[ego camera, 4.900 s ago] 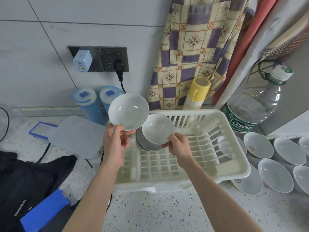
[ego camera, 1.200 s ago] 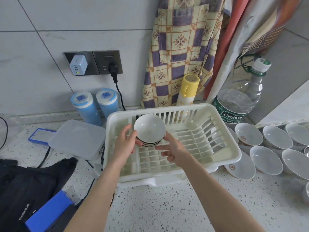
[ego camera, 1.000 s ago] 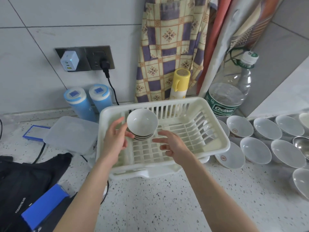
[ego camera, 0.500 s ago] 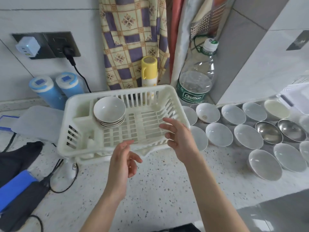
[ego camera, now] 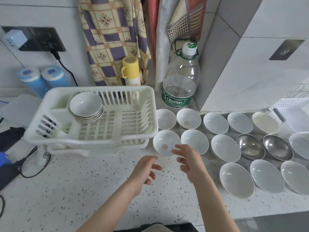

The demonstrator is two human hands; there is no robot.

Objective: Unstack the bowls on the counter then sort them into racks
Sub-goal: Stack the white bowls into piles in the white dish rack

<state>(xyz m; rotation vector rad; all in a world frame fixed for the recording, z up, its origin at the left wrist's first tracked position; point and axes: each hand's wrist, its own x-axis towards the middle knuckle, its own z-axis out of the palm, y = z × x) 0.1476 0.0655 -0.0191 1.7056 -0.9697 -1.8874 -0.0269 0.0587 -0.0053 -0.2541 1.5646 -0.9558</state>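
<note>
Speckled counter (ego camera: 83, 190), rightmost bowls (ego camera: 299, 144) cropped (edge blurred), both hands (ego camera: 167, 164) loose-fingered, empty.

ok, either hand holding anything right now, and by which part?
Nothing is held. The left hand and right hand are both open above the speckled counter, the right overlapping the rim of a white logo-marked bowl.

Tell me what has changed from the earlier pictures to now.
Both hands let go of the bowls, now nested on the stack in the white rack. The left hand and right hand pulled back out of the rack, empty, toward the logo bowl on the counter. The rack and the loose bowls stayed where they were.
</note>
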